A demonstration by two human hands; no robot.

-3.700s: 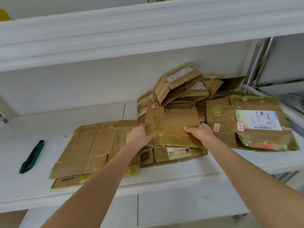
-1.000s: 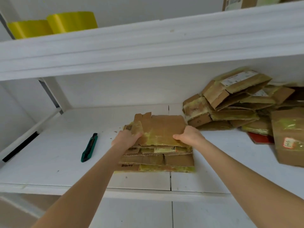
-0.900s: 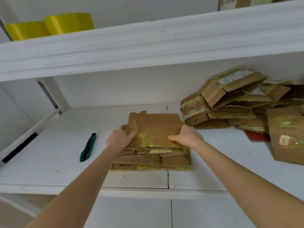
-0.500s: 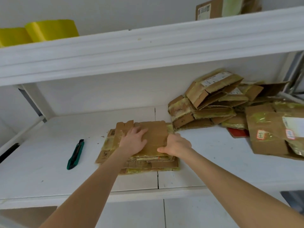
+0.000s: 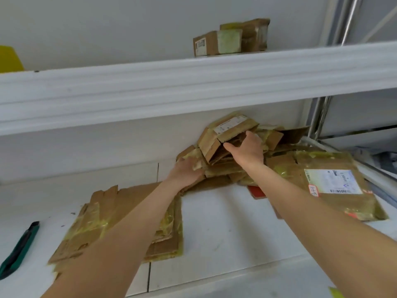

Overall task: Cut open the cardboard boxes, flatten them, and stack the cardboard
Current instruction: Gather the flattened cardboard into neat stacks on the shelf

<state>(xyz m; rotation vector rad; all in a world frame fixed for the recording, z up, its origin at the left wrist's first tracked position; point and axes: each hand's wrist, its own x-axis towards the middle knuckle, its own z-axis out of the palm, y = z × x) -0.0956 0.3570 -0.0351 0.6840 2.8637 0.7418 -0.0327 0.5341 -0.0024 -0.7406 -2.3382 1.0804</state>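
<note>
The top box (image 5: 211, 145) is clasped from its right by the right hand (image 5: 247, 151); at the pile's (image 5: 221, 171) left, the left hand's (image 5: 185, 172) grip cannot be told.

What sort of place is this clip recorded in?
Likely a storeroom or parcel-handling area: white shelves hold a pile of taped boxes with shipping labels, a stack of flattened cardboard lies beside the pile, and a green box cutter lies nearby.
</note>
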